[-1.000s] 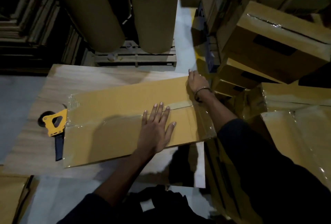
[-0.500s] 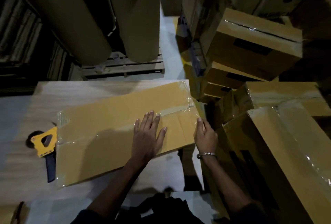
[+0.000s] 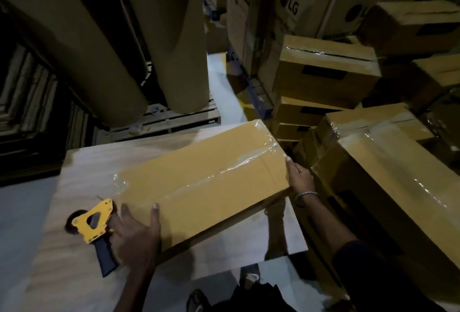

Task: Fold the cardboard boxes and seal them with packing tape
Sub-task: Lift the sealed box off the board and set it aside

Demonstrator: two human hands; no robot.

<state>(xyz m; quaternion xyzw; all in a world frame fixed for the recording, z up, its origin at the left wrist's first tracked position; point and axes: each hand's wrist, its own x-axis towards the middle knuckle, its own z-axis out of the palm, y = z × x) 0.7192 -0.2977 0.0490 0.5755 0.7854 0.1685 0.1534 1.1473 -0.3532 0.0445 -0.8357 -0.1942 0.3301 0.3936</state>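
Long, flat-sided cardboard box [image 3: 206, 177], smooth tan board, sealed along its top seam by a strip of clear glossy tape [image 3: 224, 174] that wrinkles over both ends. The box lies slantwise over the pale wood-grain table [image 3: 82, 162], its right end raised and overhanging the table edge. Left hand [image 3: 135, 234] grips the near left corner, thumb on top and fingers curled under the edge. Right hand [image 3: 300, 179], a metal bangle at the wrist, clasps the right end, fingers hidden beneath. Just beside the left hand rests a yellow tape dispenser [image 3: 93, 222] with dark handle. To the right, stacked taped cartons [image 3: 323, 72]; behind, two large brown paper rolls [image 3: 171, 37] on a wooden pallet [image 3: 174, 118].
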